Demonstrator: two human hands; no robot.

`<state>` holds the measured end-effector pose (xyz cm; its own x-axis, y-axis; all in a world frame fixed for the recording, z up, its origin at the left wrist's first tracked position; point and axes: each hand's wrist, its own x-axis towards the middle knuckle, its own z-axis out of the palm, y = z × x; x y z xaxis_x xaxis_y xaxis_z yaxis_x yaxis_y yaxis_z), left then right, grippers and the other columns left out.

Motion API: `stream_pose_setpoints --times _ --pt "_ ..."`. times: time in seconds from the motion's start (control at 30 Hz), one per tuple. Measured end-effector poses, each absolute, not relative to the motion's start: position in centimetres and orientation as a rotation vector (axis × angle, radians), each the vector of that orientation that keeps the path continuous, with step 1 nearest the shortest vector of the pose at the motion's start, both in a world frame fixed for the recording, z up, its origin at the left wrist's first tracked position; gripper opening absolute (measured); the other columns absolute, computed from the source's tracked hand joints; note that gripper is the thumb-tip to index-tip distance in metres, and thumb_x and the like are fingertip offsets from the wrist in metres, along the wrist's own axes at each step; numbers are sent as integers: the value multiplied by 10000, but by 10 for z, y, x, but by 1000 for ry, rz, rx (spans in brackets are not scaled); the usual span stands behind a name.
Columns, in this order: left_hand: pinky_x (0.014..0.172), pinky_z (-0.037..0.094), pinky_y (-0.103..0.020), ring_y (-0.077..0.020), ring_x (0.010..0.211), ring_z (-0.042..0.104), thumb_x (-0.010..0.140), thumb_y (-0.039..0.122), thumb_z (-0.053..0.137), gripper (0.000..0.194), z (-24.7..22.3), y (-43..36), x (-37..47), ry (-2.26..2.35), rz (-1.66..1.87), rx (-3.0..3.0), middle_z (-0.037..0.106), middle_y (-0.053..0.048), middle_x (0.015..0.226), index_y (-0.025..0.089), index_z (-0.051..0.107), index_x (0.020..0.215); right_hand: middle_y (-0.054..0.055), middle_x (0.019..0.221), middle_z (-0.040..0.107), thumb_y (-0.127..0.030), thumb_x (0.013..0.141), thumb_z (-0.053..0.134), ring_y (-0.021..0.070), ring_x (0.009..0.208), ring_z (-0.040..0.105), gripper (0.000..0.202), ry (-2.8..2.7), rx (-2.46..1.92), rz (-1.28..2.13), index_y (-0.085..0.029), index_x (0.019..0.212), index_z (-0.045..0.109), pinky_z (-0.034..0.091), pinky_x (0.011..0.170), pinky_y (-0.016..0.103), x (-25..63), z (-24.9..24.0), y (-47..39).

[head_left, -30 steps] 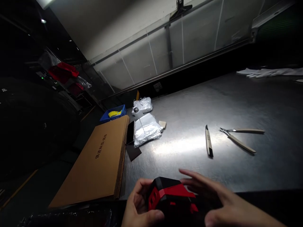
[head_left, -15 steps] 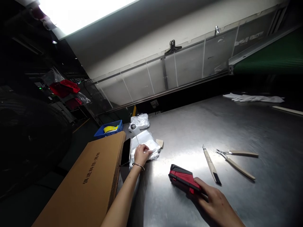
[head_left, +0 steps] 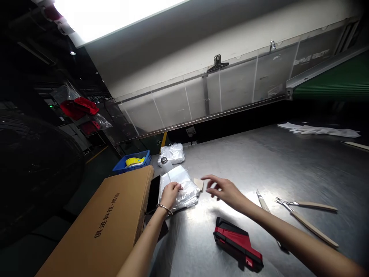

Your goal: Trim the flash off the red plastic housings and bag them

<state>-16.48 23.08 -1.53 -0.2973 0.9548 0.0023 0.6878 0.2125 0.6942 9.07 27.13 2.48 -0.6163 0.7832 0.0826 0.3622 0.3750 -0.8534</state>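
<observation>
My left hand (head_left: 170,194), with a bracelet at the wrist, pinches the top of a stack of clear plastic bags (head_left: 186,188). My right hand (head_left: 220,187) hangs above the metal table, its fingers apart and holding nothing, just right of a small beige piece (head_left: 198,184). A red and black device (head_left: 238,243) lies on the table below my right hand. Under my right forearm is a craft knife (head_left: 263,201), partly hidden. Pliers with beige handles (head_left: 305,215) lie spread to its right.
A large cardboard box (head_left: 100,219) stands at the left, beside a dark flat object (head_left: 153,194). Behind are a blue bin (head_left: 123,164), a bottle (head_left: 165,164) and more wrapped bags (head_left: 174,153). White gloves (head_left: 319,130) lie on the metal table (head_left: 236,154) at the back right.
My right hand has let go of the red and black device and moved up and left towards the bags. My left hand stays at the bags. The view has shifted slightly.
</observation>
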Motion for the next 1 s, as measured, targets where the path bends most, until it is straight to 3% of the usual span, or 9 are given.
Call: stream_pose_setpoints --times 0.17,0.3,0.5,0.83,1.0 --pt "772 596 -382 -192 851 701 969 327 626 205 -11 228 -167 2037 811 1559 715 -42 990 138 677 1029 73 1162 667 -355 967 632 208 976 667 295 -2361 -1062 955 -176 1202 628 571 850 420 9 17 296" --pt "777 594 -381 -192 870 697 972 303 621 184 -10 220 -158 2133 858 1604 708 -47 1007 139 667 1041 75 1204 658 -345 977 615 215 1030 653 237 -2409 -1151 792 -192 1154 652 555 891 424 -10 18 303" --pt "864 559 -433 -215 949 674 964 278 626 145 -4 208 -133 2340 788 1738 696 -54 1042 153 667 1025 75 1197 660 -344 980 611 212 1025 654 233 -2416 -1170 680 -188 1148 653 556 890 425 -4 20 304" --pt "775 583 -372 -173 808 693 979 290 609 174 4 220 -139 2375 814 1682 714 -21 883 145 678 915 67 1129 676 -343 992 595 189 938 672 246 -2297 -1180 706 -174 1166 637 578 822 392 22 6 296" --pt "890 549 -439 -238 1037 656 938 234 655 134 0 212 -131 2323 891 1773 692 -60 1070 150 661 1042 52 1064 691 -340 990 600 174 891 677 213 -2349 -1109 746 -165 1097 658 580 800 375 35 -6 289"
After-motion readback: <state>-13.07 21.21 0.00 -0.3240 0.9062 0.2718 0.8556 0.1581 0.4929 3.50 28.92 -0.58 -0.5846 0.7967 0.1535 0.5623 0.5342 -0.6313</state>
